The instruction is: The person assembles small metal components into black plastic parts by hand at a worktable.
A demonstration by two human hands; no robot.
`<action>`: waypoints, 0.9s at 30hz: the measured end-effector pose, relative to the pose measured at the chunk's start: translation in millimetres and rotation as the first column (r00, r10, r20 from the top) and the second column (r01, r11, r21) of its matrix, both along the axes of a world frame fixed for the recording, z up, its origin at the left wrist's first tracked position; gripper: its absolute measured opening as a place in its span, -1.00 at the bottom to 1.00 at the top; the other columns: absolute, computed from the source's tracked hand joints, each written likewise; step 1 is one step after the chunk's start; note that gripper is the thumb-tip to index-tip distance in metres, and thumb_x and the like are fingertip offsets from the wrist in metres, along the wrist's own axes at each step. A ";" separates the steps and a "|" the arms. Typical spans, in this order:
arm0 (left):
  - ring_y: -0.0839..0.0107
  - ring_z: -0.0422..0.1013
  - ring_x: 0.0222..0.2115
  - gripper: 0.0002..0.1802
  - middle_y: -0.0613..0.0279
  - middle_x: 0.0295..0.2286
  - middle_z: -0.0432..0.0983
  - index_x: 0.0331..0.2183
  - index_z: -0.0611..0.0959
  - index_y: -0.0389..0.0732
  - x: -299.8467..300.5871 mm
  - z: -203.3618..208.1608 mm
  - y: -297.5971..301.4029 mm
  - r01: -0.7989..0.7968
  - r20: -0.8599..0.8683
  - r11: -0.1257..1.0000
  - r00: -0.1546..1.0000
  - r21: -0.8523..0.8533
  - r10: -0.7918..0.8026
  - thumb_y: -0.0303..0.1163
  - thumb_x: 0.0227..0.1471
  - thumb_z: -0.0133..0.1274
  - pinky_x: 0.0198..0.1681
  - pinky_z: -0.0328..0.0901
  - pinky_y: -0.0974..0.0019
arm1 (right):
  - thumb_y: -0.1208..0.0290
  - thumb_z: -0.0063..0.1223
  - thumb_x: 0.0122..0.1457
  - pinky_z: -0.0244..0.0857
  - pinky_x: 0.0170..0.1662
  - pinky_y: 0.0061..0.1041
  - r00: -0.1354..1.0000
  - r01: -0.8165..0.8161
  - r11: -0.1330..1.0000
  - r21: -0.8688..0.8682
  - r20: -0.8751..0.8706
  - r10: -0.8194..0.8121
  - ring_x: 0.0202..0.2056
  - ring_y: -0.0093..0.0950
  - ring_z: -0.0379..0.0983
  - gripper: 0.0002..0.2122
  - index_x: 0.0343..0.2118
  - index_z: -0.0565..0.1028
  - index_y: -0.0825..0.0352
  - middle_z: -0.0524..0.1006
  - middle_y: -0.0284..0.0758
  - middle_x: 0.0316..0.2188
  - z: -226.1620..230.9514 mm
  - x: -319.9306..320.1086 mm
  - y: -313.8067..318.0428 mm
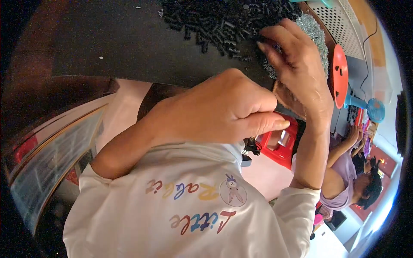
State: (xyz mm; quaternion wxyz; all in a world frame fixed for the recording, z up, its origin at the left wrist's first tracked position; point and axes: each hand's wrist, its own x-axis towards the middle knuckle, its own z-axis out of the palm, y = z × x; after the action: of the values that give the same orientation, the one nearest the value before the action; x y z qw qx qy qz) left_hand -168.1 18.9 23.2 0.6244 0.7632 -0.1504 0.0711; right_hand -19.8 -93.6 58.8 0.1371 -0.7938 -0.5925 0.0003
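Left hand (pixel 234 107): fingers curled narrow, contents hidden. Right hand (pixel 297 60): fingers narrowly parted at edge of small black cylindrical pieces (pixel 223 26), heaped on dark flat worktop (pixel 107 43) beside shiny silvery bits (pixel 313 32); grip unclear.

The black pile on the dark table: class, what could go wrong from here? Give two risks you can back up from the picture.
Mixing: the black pile lies close to the silvery pieces, with the right hand between them, so some might get dragged across.
Loss: a few stray black pieces lie on the side toward the edge of the dark table; a careless brush could sweep them off.
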 end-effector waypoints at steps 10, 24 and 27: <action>0.34 0.12 -0.78 -0.57 0.15 -0.80 0.15 -0.72 0.30 -0.26 8.8 -7.0 3.7 -0.048 -0.060 0.991 0.997 -0.126 0.040 -0.34 0.02 0.08 -0.68 0.03 0.27 | 0.53 0.00 0.02 0.23 -0.36 -0.25 0.993 -0.007 0.988 -0.151 0.119 0.025 -0.37 -0.10 0.34 -0.89 -0.36 0.40 0.39 0.36 -0.17 -0.44 5.1 -1.1 18.3; 0.63 0.32 -0.62 -0.68 0.35 -0.62 0.40 -0.44 0.49 -0.24 13.9 -3.3 4.5 -0.257 -0.316 0.859 0.941 -0.443 0.118 -0.21 0.20 -0.16 -0.56 0.24 0.54 | 0.75 0.10 -0.14 0.22 -0.48 -0.65 0.915 0.173 0.784 0.596 -0.393 0.096 -0.51 -0.54 0.34 -0.75 -0.32 0.46 0.47 0.47 -0.26 -0.47 -6.1 -21.3 -23.4; 0.62 0.32 -0.63 -0.68 0.34 -0.62 0.40 -0.43 0.48 -0.23 19.4 3.4 1.6 -0.204 -0.323 0.822 0.946 -0.532 0.026 -0.20 0.21 -0.17 -0.56 0.22 0.55 | 0.75 0.14 -0.15 0.21 -0.50 -0.65 0.911 0.102 0.718 0.689 -0.354 0.210 -0.55 -0.55 0.32 -0.73 -0.31 0.45 0.49 0.50 -0.23 -0.44 -10.5 -25.1 -27.9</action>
State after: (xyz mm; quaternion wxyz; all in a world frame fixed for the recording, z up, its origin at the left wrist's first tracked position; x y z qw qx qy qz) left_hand -148.7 20.4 26.6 0.8298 0.5568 0.0208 0.0326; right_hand -44.8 -121.5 48.4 0.5444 -0.6477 -0.5305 -0.0519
